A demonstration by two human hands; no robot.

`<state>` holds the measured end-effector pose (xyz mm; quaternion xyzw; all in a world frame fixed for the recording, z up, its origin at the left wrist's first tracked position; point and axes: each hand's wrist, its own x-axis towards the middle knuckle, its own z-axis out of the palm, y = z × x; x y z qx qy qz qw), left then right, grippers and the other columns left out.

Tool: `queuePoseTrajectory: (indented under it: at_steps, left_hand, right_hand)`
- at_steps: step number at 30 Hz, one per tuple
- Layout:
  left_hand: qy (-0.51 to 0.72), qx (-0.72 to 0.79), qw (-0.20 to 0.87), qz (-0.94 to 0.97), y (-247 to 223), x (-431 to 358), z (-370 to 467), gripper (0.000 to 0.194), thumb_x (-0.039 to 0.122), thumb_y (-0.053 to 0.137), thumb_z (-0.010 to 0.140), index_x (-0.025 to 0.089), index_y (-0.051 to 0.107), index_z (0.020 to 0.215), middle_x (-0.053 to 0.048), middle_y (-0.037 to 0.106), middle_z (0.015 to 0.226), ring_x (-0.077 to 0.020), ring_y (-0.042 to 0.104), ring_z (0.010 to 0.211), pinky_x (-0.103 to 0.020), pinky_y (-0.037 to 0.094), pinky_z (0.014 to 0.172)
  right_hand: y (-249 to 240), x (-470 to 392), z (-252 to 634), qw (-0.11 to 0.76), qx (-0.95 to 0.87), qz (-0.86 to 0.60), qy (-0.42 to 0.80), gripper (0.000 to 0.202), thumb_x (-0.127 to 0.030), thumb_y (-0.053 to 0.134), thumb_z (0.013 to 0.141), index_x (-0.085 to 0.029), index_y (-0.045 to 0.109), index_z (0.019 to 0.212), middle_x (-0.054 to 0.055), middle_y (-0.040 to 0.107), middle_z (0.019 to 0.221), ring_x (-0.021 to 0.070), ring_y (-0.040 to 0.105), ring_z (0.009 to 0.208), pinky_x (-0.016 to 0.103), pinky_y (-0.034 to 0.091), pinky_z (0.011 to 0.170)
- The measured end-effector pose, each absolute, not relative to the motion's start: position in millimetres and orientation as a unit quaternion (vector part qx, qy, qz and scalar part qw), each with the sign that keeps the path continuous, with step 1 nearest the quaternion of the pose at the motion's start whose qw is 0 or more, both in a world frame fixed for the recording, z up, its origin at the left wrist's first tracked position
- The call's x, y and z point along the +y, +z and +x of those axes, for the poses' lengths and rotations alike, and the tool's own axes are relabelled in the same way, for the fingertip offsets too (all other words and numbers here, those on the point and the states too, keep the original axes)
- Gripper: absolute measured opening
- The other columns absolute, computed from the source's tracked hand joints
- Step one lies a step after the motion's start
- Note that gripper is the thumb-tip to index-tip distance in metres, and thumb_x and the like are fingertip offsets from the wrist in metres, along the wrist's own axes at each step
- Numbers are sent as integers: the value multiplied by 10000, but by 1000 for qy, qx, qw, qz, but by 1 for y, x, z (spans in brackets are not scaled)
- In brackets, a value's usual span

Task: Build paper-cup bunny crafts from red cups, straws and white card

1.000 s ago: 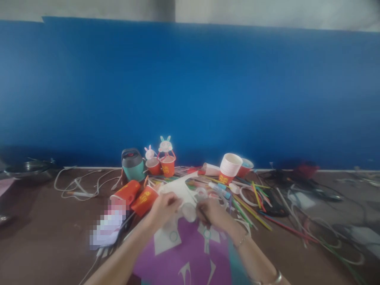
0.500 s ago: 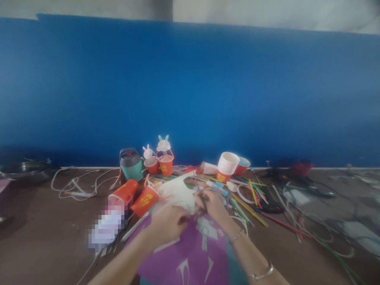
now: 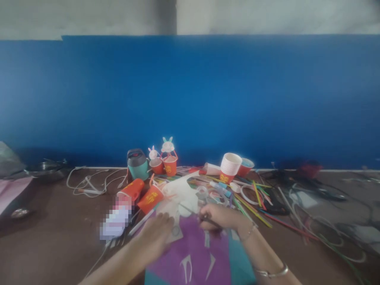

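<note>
My right hand (image 3: 218, 218) is closed around a thin dark pen-like tool (image 3: 187, 209), whose slim end points left over the white paper. Its exact kind is too blurred to tell. With fingers bent, my left hand (image 3: 160, 233) holds the edge of a small pale paper piece (image 3: 176, 233) marked with a drawn circle. Both hands are above a purple sheet (image 3: 192, 247), which lies on a teal one (image 3: 242, 259). White cut-outs (image 3: 186, 267) rest on the purple sheet near me. Beyond the hands lies a larger white paper (image 3: 185, 190).
Orange paper cups (image 3: 151, 199) lie at the left, near a teal flask (image 3: 138, 166). Rabbit figures (image 3: 168, 147) stand in upright cups behind. A cup stack (image 3: 230, 166) rises at right-centre. Coloured sticks (image 3: 252, 209) and white cables (image 3: 297, 209) spread rightward.
My hands have moved apart. The right one has come down and slightly right, showing the tool's thin end; the left has shifted left onto the circle-marked piece. The view has also shifted.
</note>
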<state>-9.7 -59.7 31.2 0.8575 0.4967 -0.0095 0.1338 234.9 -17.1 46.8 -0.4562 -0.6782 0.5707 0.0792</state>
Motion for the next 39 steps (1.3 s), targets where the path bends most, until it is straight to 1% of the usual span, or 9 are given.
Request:
queuePoseTrajectory:
  at_steps: [2, 6, 10, 14, 19, 26, 30, 33, 39]
  left_hand:
    - [-8, 502, 129, 855, 23, -68, -12, 284, 244, 591, 778, 139, 623, 1040, -144, 624, 1104, -306, 569, 1009, -380, 419, 843]
    - [-28, 524, 123, 842, 12, -78, -11, 207, 157, 515, 814, 154, 653, 967, -117, 641, 1049, -276, 582, 998, -348, 445, 795]
    - [-19, 508, 99, 855, 4, -80, -13, 208, 108, 472, 843, 149, 658, 925, -112, 653, 979, -250, 594, 944, -327, 450, 749]
    - [16, 514, 99, 852, -5, -78, -19, 227, 67, 452, 835, 165, 648, 893, -83, 652, 934, -210, 603, 892, -302, 450, 739]
    - [15, 503, 108, 857, -5, -76, -22, 205, 95, 467, 822, 175, 628, 920, -84, 641, 996, -236, 598, 933, -316, 461, 713]
    - [18, 516, 122, 848, -5, -78, -25, 201, 75, 451, 814, 194, 598, 878, -53, 641, 954, -205, 621, 879, -282, 443, 674]
    - [25, 531, 125, 838, -8, -80, -26, 223, 58, 404, 832, 197, 576, 863, -50, 636, 936, -194, 635, 820, -283, 435, 643]
    - [28, 540, 119, 833, -12, -81, -26, 238, 56, 377, 839, 199, 557, 902, -61, 620, 952, -193, 636, 761, -294, 437, 615]
    - [-11, 538, 128, 833, -10, -84, -24, 251, 44, 389, 828, 201, 536, 960, -74, 594, 1046, -187, 648, 731, -299, 471, 610]
  right_hand:
    - [49, -17, 243, 18, -688, -449, 570, 59, -203, 616, 698, -168, 661, 686, -48, 576, 438, 83, 488, 337, 172, 378, 378]
    - [49, -17, 250, -41, -690, -450, 565, 94, -222, 649, 685, -149, 702, 658, -26, 584, 434, 81, 498, 322, 147, 319, 338]
    - [49, -19, 251, -44, -672, -446, 589, 126, -250, 695, 673, -130, 735, 668, -4, 600, 446, 86, 500, 312, 150, 280, 321]
    - [47, -19, 254, -55, -667, -458, 585, 171, -295, 719, 676, -161, 773, 766, -8, 634, 491, 73, 495, 322, 146, 321, 329]
    - [37, -8, 242, -70, -700, -421, 572, 205, -343, 722, 683, -152, 724, 609, -15, 605, 442, 73, 476, 325, 153, 345, 340]
    - [38, 20, 214, -106, -694, -395, 592, 231, -331, 752, 631, -122, 694, 554, 13, 618, 427, 99, 505, 318, 159, 312, 314]
    - [45, 22, 230, -129, -664, -399, 618, 260, -362, 736, 659, -128, 676, 563, 7, 628, 445, 95, 520, 322, 155, 328, 326]
    - [44, 21, 238, -125, -636, -400, 648, 286, -399, 739, 668, -126, 685, 603, 2, 626, 458, 89, 506, 326, 162, 334, 332]
    - [39, 37, 220, -172, -651, -375, 637, 321, -414, 798, 610, -116, 688, 655, -46, 582, 436, 66, 484, 348, 156, 340, 359]
